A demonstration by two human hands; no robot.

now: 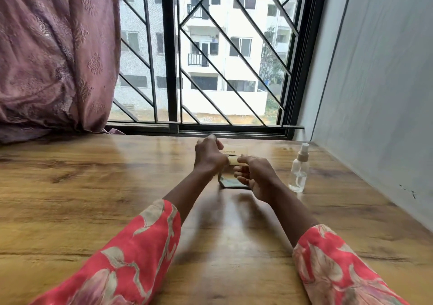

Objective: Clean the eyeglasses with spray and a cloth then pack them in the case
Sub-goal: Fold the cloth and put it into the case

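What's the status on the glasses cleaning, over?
Both hands up over the table: left hand and right hand gripping the eyeglasses between them. Case lies open beneath. Spray bottle upright, untouched, to the right. Nothing in the way.

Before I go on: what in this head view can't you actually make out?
- Eyeglasses: mostly hidden by both hands; lenses unseen.
- Case: partly behind the right hand; open or shut unclear.
- Pale item beyond the left hand: print too small to read.
- Spray bottle: liquid level unclear.
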